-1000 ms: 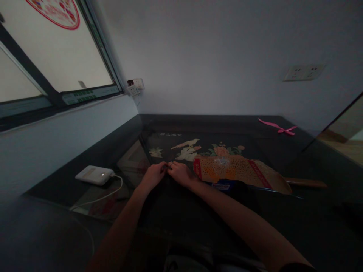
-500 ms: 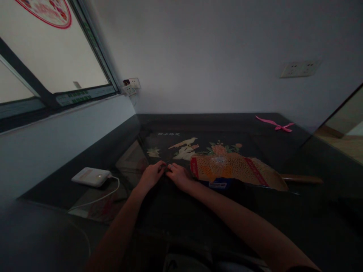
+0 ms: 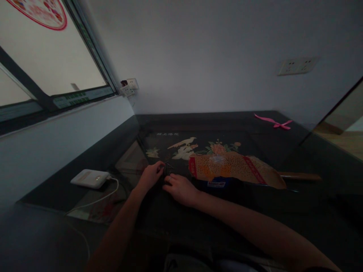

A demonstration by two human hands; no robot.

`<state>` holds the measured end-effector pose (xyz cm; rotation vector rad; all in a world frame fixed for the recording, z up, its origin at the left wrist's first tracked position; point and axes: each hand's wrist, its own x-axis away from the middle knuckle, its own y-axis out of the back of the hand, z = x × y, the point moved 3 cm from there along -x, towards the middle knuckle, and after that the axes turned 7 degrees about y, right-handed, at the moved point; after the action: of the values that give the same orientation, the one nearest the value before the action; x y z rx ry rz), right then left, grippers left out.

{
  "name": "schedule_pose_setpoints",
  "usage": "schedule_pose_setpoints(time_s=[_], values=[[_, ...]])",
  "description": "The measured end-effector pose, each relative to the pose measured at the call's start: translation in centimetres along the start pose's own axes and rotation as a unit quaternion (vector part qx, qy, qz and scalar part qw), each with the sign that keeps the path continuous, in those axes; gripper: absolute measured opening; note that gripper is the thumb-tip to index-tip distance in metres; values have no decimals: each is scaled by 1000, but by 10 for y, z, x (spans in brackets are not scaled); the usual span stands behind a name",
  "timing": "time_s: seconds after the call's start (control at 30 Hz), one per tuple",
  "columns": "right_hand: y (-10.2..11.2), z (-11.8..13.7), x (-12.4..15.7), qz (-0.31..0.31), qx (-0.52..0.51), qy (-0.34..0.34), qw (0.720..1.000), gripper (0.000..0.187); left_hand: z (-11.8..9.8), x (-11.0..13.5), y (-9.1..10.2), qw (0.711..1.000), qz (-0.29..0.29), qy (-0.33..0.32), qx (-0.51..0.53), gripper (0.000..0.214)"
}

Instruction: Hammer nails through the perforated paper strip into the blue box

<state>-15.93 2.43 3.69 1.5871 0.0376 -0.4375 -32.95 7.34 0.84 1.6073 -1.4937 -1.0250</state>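
My left hand (image 3: 151,176) rests on the dark glass table (image 3: 283,158), its fingers pinched on a small dark thin thing (image 3: 166,167) I cannot make out. My right hand (image 3: 179,187) lies just beside it, a little nearer to me, fingers curled loosely on the tabletop with a ring on one finger. Right of both hands lies an orange dotted hand fan (image 3: 236,170) with red bands and a wooden handle (image 3: 300,176). Under the glass shows a picture of birds and flowers (image 3: 187,147).
A white power bank (image 3: 90,178) with a white cable (image 3: 98,198) lies at the left. A pink ribbon (image 3: 273,121) lies at the far right corner. Wall sockets (image 3: 129,87) sit by the window (image 3: 51,68), and another socket plate (image 3: 296,65) is on the right wall.
My right hand has drawn back from the left hand towards me and now lies apart from it. The left hand has stayed pinched in place. The view has shifted slightly.
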Motion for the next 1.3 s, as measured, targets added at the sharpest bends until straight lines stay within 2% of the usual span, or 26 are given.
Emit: schedule_pose_setpoints(time_s=[0.13, 0.2, 0.27, 0.4, 0.47, 0.53, 0.63, 0.7, 0.77, 0.83, 0.9, 0.97, 1.07, 1.17, 1.3], values=[[11, 30, 45, 5, -27, 49, 998, 18, 0, 1, 0, 1000, -8, -5, 0, 21], [17, 38, 72, 11, -58, 51, 997, 19, 0, 1, 1, 1000, -15, -7, -7, 22], [23, 38, 98, 22, -72, 36, 997, 20, 0, 1, 1, 1000, -25, -1, -12, 23], [34, 25, 145, -2, -82, -4, 997, 24, -6, 2, 7, 997, -80, -2, 4, 26], [38, 16, 163, -16, -76, -27, 997, 26, -18, 3, 13, 992, -118, -24, 26, 25], [41, 8, 175, -19, -75, -57, 995, 27, -38, 4, 20, 985, -148, -71, 49, 24], [42, 0, 182, -12, -111, -112, 987, 30, -87, 7, 31, 970, -159, -169, 75, 22], [43, -3, 181, -10, -141, -138, 980, 32, -127, 7, 36, 960, -137, -225, 96, 22], [44, -4, 180, -8, -154, -145, 977, 33, -167, 6, 36, 953, -82, -272, 109, 28], [45, -4, 181, 1, -158, -143, 977, 33, -201, 3, 28, 945, 16, -316, 83, 57], [46, -5, 183, 14, -159, -142, 977, 32, -222, -1, 16, 937, 112, -331, 23, 93], [47, -6, 184, 25, -152, -141, 978, 32, -229, -7, 3, 932, 177, -313, -49, 115], [51, -5, 184, 38, -135, -134, 981, 29, -226, -15, -10, 927, 221, -277, -122, 120], [53, -3, 182, 55, -122, -129, 983, 26, -222, -17, -16, 923, 226, -283, -132, 119], [52, -4, 181, 66, -115, -136, 982, 25, -219, -15, -19, 934, 192, -276, -126, 122]])
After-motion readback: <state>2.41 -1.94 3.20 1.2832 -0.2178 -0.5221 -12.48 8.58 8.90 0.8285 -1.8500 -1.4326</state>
